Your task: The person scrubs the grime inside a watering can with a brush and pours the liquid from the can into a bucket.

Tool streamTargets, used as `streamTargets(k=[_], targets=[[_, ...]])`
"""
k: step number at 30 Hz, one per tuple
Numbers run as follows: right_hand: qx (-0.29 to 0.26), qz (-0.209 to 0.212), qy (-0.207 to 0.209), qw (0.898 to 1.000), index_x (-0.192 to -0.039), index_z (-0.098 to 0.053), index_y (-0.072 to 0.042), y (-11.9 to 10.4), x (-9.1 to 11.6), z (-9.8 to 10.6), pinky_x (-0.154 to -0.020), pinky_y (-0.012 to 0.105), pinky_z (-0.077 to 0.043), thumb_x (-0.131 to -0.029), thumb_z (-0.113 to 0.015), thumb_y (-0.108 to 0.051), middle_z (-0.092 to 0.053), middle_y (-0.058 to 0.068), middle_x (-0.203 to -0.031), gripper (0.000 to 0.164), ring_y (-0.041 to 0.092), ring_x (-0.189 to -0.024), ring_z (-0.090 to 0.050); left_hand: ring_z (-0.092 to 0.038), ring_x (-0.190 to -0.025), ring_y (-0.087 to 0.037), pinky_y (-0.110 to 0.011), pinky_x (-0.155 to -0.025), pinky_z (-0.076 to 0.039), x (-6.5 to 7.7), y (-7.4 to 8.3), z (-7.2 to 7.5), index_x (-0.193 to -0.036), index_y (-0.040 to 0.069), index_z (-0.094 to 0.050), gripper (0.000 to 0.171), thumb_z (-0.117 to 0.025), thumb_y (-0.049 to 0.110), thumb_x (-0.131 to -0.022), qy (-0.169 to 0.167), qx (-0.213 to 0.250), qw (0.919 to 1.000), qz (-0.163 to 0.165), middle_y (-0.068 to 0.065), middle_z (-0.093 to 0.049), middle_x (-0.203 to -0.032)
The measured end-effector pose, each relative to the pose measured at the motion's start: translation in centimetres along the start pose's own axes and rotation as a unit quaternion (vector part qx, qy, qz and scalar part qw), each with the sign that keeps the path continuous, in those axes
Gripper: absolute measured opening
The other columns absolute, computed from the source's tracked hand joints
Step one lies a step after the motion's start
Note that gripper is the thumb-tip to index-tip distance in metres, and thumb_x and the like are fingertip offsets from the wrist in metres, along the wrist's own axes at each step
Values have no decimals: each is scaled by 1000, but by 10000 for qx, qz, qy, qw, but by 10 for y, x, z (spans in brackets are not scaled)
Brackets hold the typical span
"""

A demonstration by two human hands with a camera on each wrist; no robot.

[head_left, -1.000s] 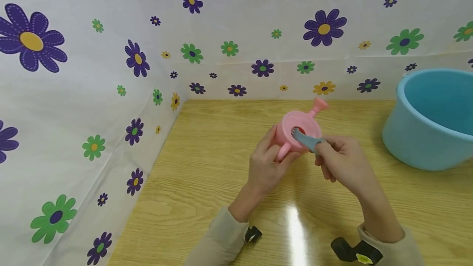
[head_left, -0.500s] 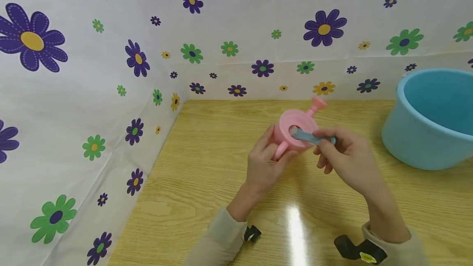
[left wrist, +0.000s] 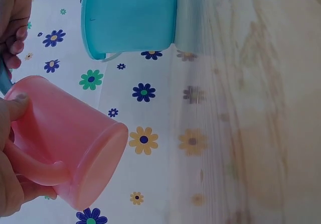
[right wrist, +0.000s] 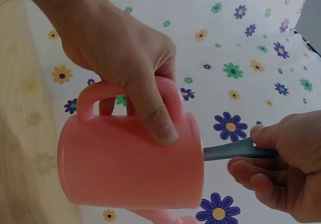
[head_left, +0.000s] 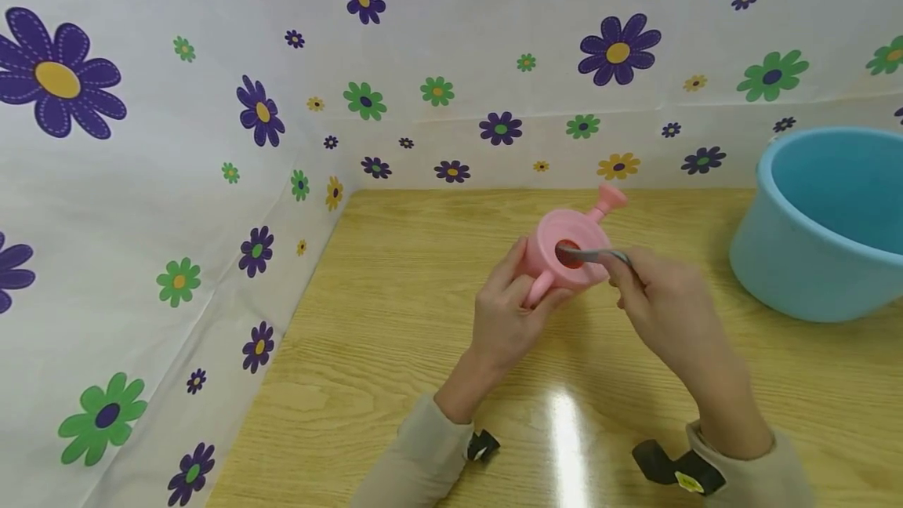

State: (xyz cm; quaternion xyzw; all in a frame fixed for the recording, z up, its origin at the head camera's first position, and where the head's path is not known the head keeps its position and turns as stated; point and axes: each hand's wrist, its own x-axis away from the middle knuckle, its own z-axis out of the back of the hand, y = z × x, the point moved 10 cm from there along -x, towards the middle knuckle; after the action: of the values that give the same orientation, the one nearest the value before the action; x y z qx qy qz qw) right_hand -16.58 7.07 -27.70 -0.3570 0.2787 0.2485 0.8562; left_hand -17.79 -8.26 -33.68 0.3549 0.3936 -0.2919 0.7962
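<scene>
A pink toy watering can (head_left: 542,253) is tilted above the table, its round opening facing up toward the head camera and its spout pointing to the far right. My left hand (head_left: 502,320) grips it by the body and around the handle, thumb along its side in the right wrist view. Between thumb and fingers, my right hand (head_left: 663,308) pinches a small blue-grey fork (head_left: 596,255). The fork's far end is inside the opening, where its tines are hard to make out. Something red (head_left: 568,263) shows within the can.
A large light-blue bucket (head_left: 797,257) stands on the wooden table (head_left: 367,320) at the right. Behind and at the left hangs a white sheet (head_left: 423,22) printed with flowers. Light glares off the table's front.
My right hand has turned the fork so it is seen edge-on, its tip now deeper inside the opening. The watering can and left hand have barely shifted.
</scene>
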Motion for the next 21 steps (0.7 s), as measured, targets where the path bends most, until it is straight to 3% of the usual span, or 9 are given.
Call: streamTargets(k=[3, 5, 8, 10, 13, 17, 21], targets=[[526, 178, 741, 9957, -64, -50, -5, 4, 1, 5, -41, 21, -21, -86, -72, 2, -37, -2, -53, 32, 6, -46, -28, -67, -110, -34, -33, -89, -56, 2, 2, 1, -61, 2, -57, 40, -92, 20, -66, 93, 11, 9999, -93, -31, -60, -128], [744, 246, 1190, 9898, -59, -45, -7, 6, 1, 7, -41, 24, -17, -87, -68, -4, -35, 0, -51, 36, 8, -45, -24, -68, -108, -33, -32, -89, -56, 2, 4, 0, -61, 2, -59, 38, -92, 19, -65, 118, 73, 9998, -119, -31, -60, -128], [1139, 272, 1262, 9851, -56, -41, -10, 7, -11, 4, -42, 27, -14, -87, -60, -10, -33, 0, -48, 36, 10, -43, -23, -69, -104, -31, -28, -86, -56, 0, 3, -4, -65, 1, -63, 34, -91, 19, -68, 36, 219, 9998, -9, -31, -60, -128], [1353, 140, 740, 9879, -56, -39, -11, 7, -27, -5, -42, 27, -14, -86, -58, -11, -31, -1, -48, 35, 12, -42, -23, -70, -97, -29, -25, -82, -57, -2, 0, -5, -64, 1, -62, 35, -90, 20, -71, -56, 301, 9994, 127, -31, -60, -128], [1587, -82, -442, 9863, -55, -38, -13, 5, -56, -24, -42, 27, -16, -87, -55, -12, -28, -3, -49, 36, 13, -43, -24, -70, -85, -27, -23, -72, -56, -5, -7, 1, -62, 2, -56, 38, -88, 20, -74, -68, 247, 9991, 348, -30, -60, -129], [1815, -398, -1616, 9692, -54, -38, -13, 1, -85, -46, -43, 27, -19, -85, -55, -11, -28, -3, -50, 35, 13, -47, -26, -69, -82, -29, -25, -64, -54, -7, -16, 11, -61, 1, -54, 39, -88, 17, -74, 3, 214, 9982, 553, -30, -60, -128], [2287, -559, -2313, 9440, -56, -40, -12, -10, -97, -58, -44, 26, -21, -84, -53, -9, -27, -2, -53, 32, 14, -49, -26, -69, -82, -29, -22, -62, -50, -5, -21, 12, -61, 1, -53, 39, -86, 16, -78, -51, 253, 9970, 727, -30, -64, -122]])
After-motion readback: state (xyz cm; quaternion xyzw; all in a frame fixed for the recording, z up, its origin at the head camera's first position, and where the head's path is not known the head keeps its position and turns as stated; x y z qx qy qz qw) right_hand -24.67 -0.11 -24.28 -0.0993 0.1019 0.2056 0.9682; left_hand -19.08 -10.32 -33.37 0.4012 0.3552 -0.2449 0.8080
